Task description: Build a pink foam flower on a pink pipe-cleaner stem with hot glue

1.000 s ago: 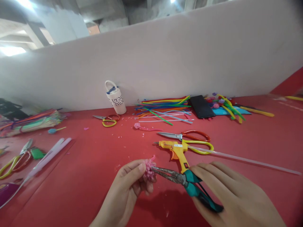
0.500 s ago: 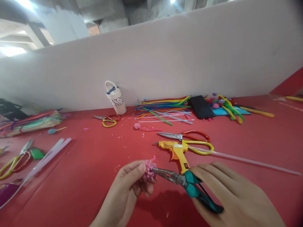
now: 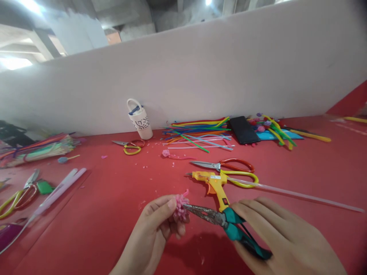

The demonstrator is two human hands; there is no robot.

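Between the thumb and fingers of my left hand point(image 3: 160, 221) is a pink flower-like piece point(image 3: 181, 207) with many short petals and a small curl on top. My right hand point(image 3: 281, 233) is wrapped round the teal-and-black handles of needle-nose pliers point(image 3: 210, 214). The rusty tips of the pliers reach into the pink flower from the right; whether they pinch a petal is too small to tell. Just beyond the pliers lies a yellow glue gun point(image 3: 215, 185) with a long translucent glue stick point(image 3: 309, 198) behind it. Red-and-yellow scissors point(image 3: 236, 166) rest beside the gun.
Farther back on the red table point(image 3: 100, 214) are colourful strips point(image 3: 197, 130), a black phone point(image 3: 244, 130), a small pink flower on a stem point(image 3: 166, 153), smaller scissors point(image 3: 132, 147) and a white cup point(image 3: 142, 124). More scissors point(image 3: 21, 194) and glue sticks point(image 3: 61, 189) lie left. A pale partition point(image 3: 215, 72) stands behind.
Almost nothing differs. Both hands keep their hold, with the plier tips still at the pink flower; the view has shifted very slightly.
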